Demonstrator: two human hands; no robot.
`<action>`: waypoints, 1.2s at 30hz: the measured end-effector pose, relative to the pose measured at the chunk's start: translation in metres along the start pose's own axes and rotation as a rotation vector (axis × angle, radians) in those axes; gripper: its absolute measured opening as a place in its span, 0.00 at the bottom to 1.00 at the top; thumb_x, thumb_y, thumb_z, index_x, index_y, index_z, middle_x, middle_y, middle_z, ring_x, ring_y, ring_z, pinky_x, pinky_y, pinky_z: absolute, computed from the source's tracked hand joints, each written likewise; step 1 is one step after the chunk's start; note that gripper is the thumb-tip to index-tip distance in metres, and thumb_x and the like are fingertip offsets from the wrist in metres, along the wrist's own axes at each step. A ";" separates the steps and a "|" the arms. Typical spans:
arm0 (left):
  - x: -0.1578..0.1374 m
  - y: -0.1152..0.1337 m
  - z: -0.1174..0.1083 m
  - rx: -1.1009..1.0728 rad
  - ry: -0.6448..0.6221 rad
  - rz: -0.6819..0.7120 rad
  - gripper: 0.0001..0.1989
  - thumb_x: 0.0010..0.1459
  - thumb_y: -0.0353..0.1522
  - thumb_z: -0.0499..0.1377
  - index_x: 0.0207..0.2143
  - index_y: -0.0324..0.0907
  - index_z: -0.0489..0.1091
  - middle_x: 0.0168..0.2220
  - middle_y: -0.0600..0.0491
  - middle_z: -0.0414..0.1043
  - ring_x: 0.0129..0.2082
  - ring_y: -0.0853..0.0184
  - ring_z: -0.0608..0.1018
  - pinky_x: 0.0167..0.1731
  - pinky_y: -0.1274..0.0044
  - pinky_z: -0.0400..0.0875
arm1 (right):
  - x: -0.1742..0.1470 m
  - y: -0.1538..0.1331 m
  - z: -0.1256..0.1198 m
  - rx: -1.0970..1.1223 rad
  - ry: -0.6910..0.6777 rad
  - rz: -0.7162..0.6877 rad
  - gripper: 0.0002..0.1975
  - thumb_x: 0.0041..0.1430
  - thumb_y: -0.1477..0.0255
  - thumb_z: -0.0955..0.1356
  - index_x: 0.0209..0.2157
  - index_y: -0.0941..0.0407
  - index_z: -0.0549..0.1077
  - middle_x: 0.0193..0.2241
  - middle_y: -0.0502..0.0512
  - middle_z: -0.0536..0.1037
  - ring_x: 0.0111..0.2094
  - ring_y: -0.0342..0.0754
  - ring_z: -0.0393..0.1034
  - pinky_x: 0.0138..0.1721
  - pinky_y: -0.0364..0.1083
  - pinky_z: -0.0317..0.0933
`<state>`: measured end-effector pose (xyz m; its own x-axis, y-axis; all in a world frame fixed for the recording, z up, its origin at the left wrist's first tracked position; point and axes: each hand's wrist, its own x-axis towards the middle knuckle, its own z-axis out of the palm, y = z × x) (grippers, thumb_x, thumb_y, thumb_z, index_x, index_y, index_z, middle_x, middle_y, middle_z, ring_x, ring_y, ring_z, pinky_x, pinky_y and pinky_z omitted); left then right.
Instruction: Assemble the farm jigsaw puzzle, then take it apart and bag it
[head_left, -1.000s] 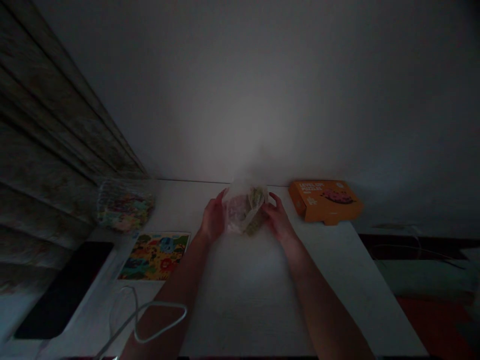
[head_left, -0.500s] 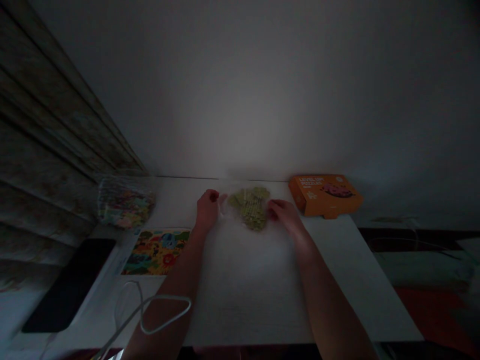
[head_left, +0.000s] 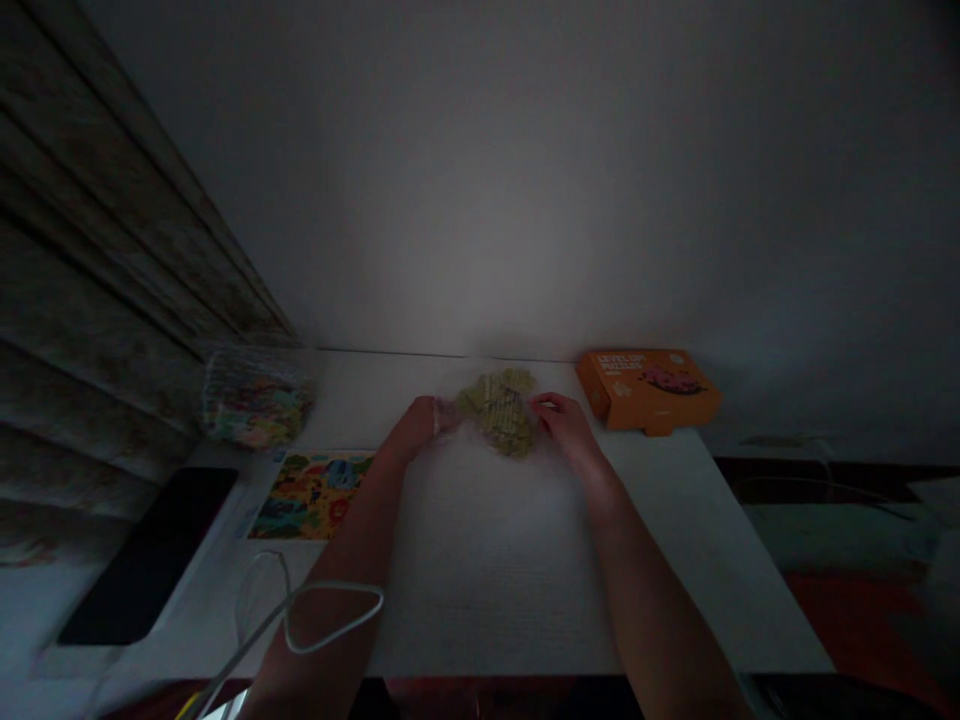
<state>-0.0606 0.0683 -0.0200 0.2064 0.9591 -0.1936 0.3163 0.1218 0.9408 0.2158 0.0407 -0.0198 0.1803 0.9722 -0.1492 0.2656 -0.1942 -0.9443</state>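
Note:
A clear plastic bag of puzzle pieces (head_left: 504, 415), their greenish-yellow sides showing, lies on the white table near the wall. At the bag's left end is my left hand (head_left: 417, 424); thin plastic covers its fingertips, and how the fingers are bent is blurred. My right hand (head_left: 564, 416) is closed in a pinch at the bag's right edge, thumb and forefinger together on the plastic. The pieces lie between the two hands.
An orange puzzle box (head_left: 652, 390) stands at the back right. To the left are another clear bag of colourful pieces (head_left: 259, 410), an animal picture sheet (head_left: 304, 495) and a black flat object (head_left: 150, 560). A white cable (head_left: 330, 585) loops over my left forearm.
My left hand has moved slightly right and down, from a curled position beside the bag to its left end, with plastic now over the fingertips. The right hand stays at the bag's right edge.

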 end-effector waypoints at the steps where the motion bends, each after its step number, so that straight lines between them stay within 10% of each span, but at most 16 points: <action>1: 0.000 0.003 0.000 -0.041 0.003 0.026 0.13 0.45 0.41 0.66 0.26 0.40 0.76 0.21 0.54 0.71 0.22 0.66 0.71 0.25 0.76 0.65 | -0.001 -0.001 0.000 0.027 0.005 0.006 0.18 0.48 0.54 0.69 0.33 0.54 0.76 0.15 0.46 0.70 0.17 0.44 0.60 0.21 0.43 0.51; 12: -0.005 0.037 0.017 -0.017 0.486 0.509 0.08 0.60 0.35 0.58 0.29 0.44 0.72 0.36 0.50 0.73 0.39 0.64 0.75 0.42 0.73 0.72 | -0.003 -0.012 -0.005 0.433 0.047 -0.089 0.19 0.50 0.52 0.72 0.37 0.50 0.70 0.39 0.56 0.82 0.43 0.54 0.78 0.39 0.50 0.70; 19: -0.008 0.034 0.024 0.123 0.565 0.645 0.09 0.63 0.33 0.56 0.33 0.45 0.76 0.38 0.49 0.71 0.43 0.62 0.75 0.46 0.71 0.71 | 0.005 0.001 -0.015 0.445 0.038 0.015 0.21 0.53 0.48 0.66 0.31 0.51 0.75 0.35 0.59 0.82 0.42 0.58 0.78 0.40 0.53 0.71; 25: -0.011 0.034 0.020 0.281 0.661 0.440 0.07 0.59 0.36 0.62 0.32 0.43 0.72 0.27 0.58 0.62 0.26 0.70 0.66 0.32 0.77 0.65 | 0.008 0.001 -0.025 0.359 -0.057 0.107 0.25 0.36 0.50 0.78 0.32 0.52 0.80 0.29 0.55 0.82 0.32 0.54 0.76 0.34 0.49 0.66; 31: -0.014 0.028 0.019 0.336 0.428 0.242 0.24 0.63 0.45 0.55 0.18 0.42 0.62 0.17 0.60 0.56 0.22 0.71 0.65 0.28 0.78 0.61 | 0.002 0.009 -0.032 0.142 -0.180 0.172 0.19 0.37 0.54 0.77 0.28 0.53 0.80 0.27 0.55 0.82 0.27 0.52 0.73 0.31 0.48 0.64; 36: -0.013 0.022 0.022 0.200 0.077 0.360 0.17 0.59 0.40 0.61 0.45 0.40 0.78 0.42 0.51 0.80 0.42 0.63 0.80 0.45 0.73 0.74 | 0.000 0.006 -0.027 -0.097 -0.207 -0.006 0.15 0.43 0.55 0.74 0.24 0.53 0.77 0.24 0.54 0.79 0.28 0.51 0.71 0.31 0.47 0.62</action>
<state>-0.0359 0.0533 -0.0027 0.2688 0.9488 0.1661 0.4123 -0.2692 0.8704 0.2431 0.0362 -0.0172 -0.0166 0.9775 -0.2102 0.3578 -0.1905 -0.9142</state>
